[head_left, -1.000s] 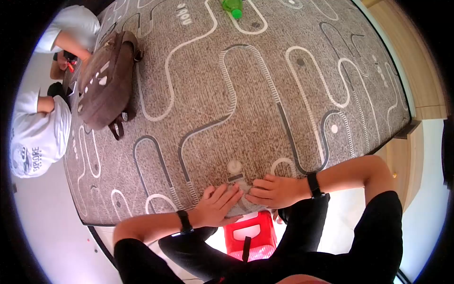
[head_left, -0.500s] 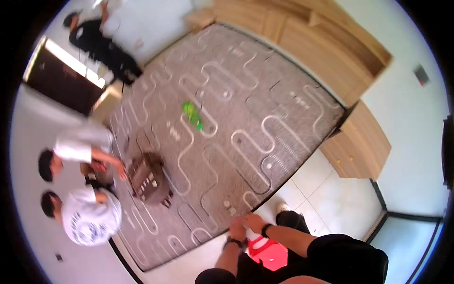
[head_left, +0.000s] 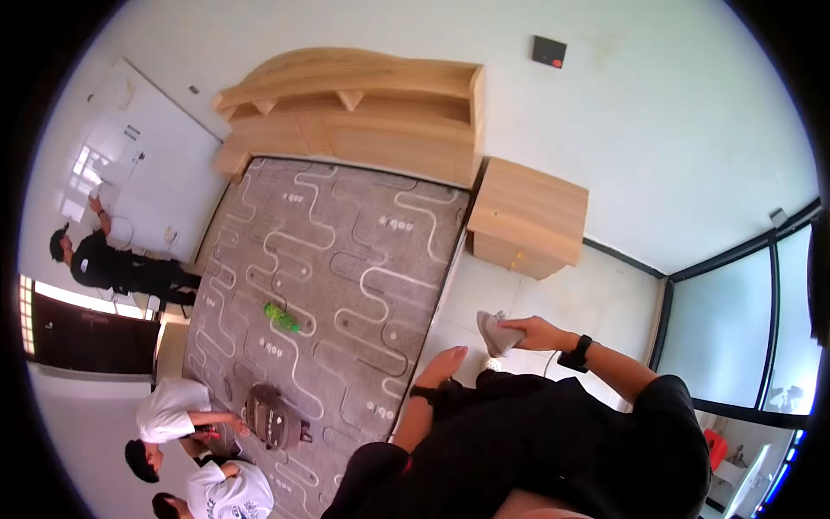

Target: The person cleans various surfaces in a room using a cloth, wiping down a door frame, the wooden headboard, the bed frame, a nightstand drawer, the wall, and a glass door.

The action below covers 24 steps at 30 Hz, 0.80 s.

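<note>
My right hand (head_left: 540, 334) is closed on a small grey cloth (head_left: 499, 335), which hangs above the tiled floor right of the big patterned surface. My left hand (head_left: 443, 365) is near the right edge of the patterned mattress (head_left: 346, 285), away from the cloth; it looks to hold nothing, its fingers stretched out. A black band is on each wrist.
A wooden headboard (head_left: 380, 112) runs along the mattress's far side, with a wooden cabinet (head_left: 532, 212) beside it. On the mattress lie a green bottle (head_left: 280, 317) and a brown backpack (head_left: 275, 419). Two people in white sit at lower left; a person in black stands by a whiteboard (head_left: 147, 156).
The view has swung round to the right and up. My hands have come apart and left the mattress's edge; the grey cloth has been lifted in my right hand.
</note>
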Motion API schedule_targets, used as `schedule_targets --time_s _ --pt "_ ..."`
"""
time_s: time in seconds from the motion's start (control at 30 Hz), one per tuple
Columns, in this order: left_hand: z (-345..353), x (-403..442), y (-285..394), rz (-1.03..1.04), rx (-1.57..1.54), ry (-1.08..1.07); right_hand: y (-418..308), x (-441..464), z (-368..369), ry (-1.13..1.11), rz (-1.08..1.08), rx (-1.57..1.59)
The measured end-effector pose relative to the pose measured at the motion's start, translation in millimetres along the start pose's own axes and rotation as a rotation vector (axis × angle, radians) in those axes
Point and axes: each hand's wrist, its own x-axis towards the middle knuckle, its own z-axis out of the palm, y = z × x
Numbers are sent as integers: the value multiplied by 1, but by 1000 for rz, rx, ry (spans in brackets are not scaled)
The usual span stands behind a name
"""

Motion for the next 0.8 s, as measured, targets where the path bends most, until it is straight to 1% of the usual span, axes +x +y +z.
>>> schedule_targets --time_s 0.03,0.07,0.13,0.17,0.23,0.27,0.3,0.33,0.37,0.4,0.43,0.47,0.5,0.53,0.57,0.6,0.63,0.67,0.7,0.73,0.77,0.8 --pt "-12 13 17 -68 -14 -88 -15 -1 -17 57 97 181" --pt "-19 35 21 -44 -7 -98 -16 2 -30 80 101 168" --pt "-31 76 26 334 220 -70 -17 9 -49 144 162 168" --pt "-35 87 30 344 209 -89 -13 16 -52 154 184 164" --pt "-53 96 76 69 -390 -210 -4 42 -61 174 173 238" --pt "-58 101 97 82 -411 -218 -16 56 -71 220 198 245" --pt "-63 106 117 113 -836 -203 -30 69 -82 260 219 248" --pt "-70 115 127 136 -1258 -184 -45 84 -98 253 232 229" --pt "-83 131 125 139 -1276 -193 -61 100 -119 229 248 129" --pt "-101 147 119 173 -1208 -205 -69 111 -137 210 261 37" --pt "-126 162 122 213 -1118 -208 -59 117 -140 223 255 38" --pt "-147 163 132 341 -853 -46 -40 136 -145 445 44 -107" --pt "-173 159 181 273 -1079 39 -31 163 -162 675 -173 -263" --pt "-206 176 203 402 -1020 -32 -46 176 -186 813 -318 -481" --pt "-226 187 213 495 -977 -104 -45 185 -199 779 -126 -323" --pt "-240 197 229 479 -985 -119 -54 193 -212 754 -69 -268" --pt "-264 215 256 498 -633 -25 -64 206 -232 730 -18 -213" --pt "-286 236 280 499 -280 61 -66 223 -251 772 -171 -308" --pt "-299 253 293 518 -119 225 -68 238 -259 806 -311 -383" --pt "-306 271 307 531 57 378 -75 251 -269 863 -344 -465" --pt "-309 282 324 639 21 498 -85 264 -280 919 -383 -554" --pt "-311 282 347 712 -19 597 -98 278 -288 938 -345 -596"
